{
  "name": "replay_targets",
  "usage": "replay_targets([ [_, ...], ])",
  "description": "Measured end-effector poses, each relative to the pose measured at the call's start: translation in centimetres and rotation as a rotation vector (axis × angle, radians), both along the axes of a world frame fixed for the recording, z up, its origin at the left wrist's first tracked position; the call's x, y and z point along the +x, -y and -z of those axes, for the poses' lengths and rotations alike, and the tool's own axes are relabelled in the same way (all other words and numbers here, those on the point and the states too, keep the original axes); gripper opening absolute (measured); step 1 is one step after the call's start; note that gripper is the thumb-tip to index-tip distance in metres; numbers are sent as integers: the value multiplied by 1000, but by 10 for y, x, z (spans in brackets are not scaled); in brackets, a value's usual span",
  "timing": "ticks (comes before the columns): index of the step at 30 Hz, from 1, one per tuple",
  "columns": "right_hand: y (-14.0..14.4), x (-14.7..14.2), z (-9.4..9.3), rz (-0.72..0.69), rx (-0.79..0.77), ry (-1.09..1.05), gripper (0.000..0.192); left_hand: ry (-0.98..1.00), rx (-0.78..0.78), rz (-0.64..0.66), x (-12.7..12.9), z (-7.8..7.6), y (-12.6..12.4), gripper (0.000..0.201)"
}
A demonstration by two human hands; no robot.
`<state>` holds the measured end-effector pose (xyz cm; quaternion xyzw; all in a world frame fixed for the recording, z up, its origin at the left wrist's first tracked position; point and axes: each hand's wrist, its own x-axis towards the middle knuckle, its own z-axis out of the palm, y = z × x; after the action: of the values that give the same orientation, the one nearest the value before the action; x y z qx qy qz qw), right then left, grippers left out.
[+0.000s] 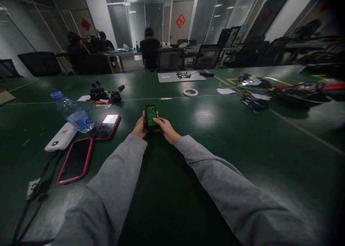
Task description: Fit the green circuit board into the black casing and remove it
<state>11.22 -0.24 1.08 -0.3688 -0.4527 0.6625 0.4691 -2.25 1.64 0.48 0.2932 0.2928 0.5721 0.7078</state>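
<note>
A small dark smartphone [150, 113] with a lit green screen is held above the green table [172, 159], straight ahead of me. My left hand [140, 126] wraps round its left edge. My right hand [167, 129] grips the lower right side, its thumb lying over the screen and the other fingers mostly hidden behind. What the screen shows is too small to read. To the left lie two more phones, one red-cased phone [107, 126] with a bright reflection and a larger pink-cased phone [76, 161] nearer me.
Left of the phones are a white power bank [61, 137] with a black cable and a tilted water bottle [72, 113]. Farther off sit black parts [104, 95], a white tape roll [190, 92] and a grey board [180, 77]. Tangled cables [256, 87] lie right. People sit beyond.
</note>
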Motion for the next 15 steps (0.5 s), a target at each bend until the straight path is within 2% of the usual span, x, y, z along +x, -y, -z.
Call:
replay_targets([
  [3,-5,4,0,129,129,170,47,-47,-34,-88,3,4,-3,47],
  [6,-7,9,1,412,386,506,51,-97,-84,-183,11,4,-3,50],
  [8,-6,11,2,538,569,744,50,-114,-75,-196,17,2,-2,52],
  [11,-1,9,5,548,791,1002,43,-75,-1,-139,24,1,1,52],
  [15,10,0,8,446,973,1098,48,-17,-58,-117,19,6,2,61],
])
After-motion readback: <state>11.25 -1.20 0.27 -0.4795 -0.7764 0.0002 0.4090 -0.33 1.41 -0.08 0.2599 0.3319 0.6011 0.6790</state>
